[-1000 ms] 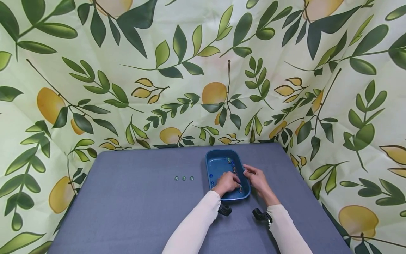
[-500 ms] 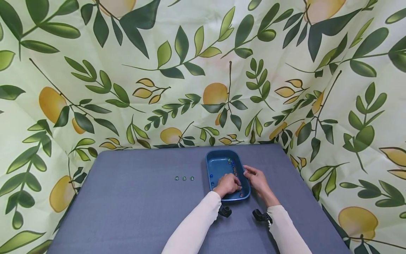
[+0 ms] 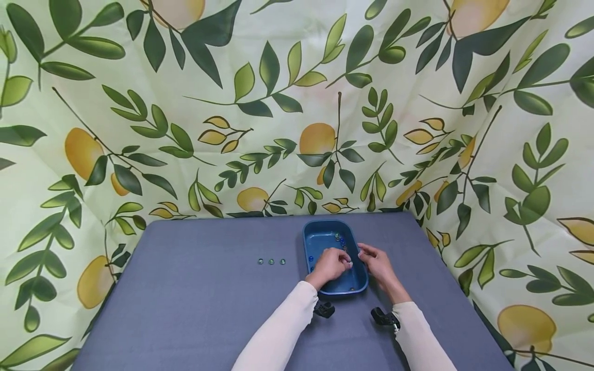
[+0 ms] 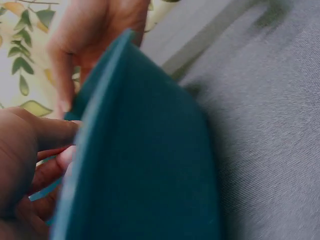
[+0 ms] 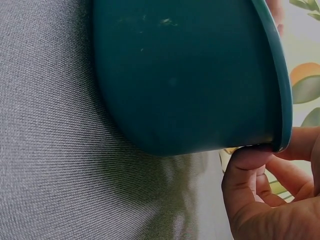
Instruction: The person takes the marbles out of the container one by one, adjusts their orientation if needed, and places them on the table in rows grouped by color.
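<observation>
A blue rectangular tray stands on the table with several glass marbles inside. My left hand is over the tray, thumb and fingertips pinched together on a small marble that is mostly hidden. In the left wrist view the tray's wall covers part of those fingers. At the tray's right side my right hand grips the rim, its thumb pressed under the lip in the right wrist view. Blue marbles lie along the left inside edge; a green marble and others lie near the far right, and a reddish one near the front.
Left of the tray, three greenish clear marbles lie in a row on the grey cloth-covered table. A curtain with a lemon and leaf print encloses the table's back and sides.
My left hand has risen slightly from the tray's front right, moving back and left with fingertips pinched. The right hand keeps its hold on the rim. The head view has shifted slightly.
</observation>
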The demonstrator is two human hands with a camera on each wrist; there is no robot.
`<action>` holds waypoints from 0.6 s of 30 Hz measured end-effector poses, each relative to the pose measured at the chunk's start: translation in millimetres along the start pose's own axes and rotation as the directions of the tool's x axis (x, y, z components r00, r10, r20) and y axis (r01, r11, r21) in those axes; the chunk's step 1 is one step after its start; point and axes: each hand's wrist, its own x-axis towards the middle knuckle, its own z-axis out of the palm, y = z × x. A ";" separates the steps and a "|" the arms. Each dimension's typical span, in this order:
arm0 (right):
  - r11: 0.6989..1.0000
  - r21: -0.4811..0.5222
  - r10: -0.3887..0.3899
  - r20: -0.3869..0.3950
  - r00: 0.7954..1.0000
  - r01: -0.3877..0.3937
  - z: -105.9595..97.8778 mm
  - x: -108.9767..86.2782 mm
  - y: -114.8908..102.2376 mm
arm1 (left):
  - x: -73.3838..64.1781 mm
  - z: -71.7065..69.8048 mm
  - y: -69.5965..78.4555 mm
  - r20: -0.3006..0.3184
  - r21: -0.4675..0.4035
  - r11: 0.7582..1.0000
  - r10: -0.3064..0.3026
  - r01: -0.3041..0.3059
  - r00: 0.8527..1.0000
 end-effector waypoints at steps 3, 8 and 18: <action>1.000 -0.002 -0.003 -0.003 1.000 0.003 -0.2 0.3 0.3 | -2.0 -10.2 -0.3 -0.043 -0.019 0.999 0.044 -0.045 0.998; 1.000 0.003 0.001 0.003 1.000 -0.001 -1.3 -0.3 -0.3 | -6.7 -28.5 -3.6 -0.099 -0.057 0.996 0.063 -0.069 0.993; 1.000 0.006 0.014 0.020 1.000 -0.014 -3.5 -1.6 0.5 | -18.8 -61.9 -12.3 -0.189 -0.126 0.990 0.043 -0.068 0.981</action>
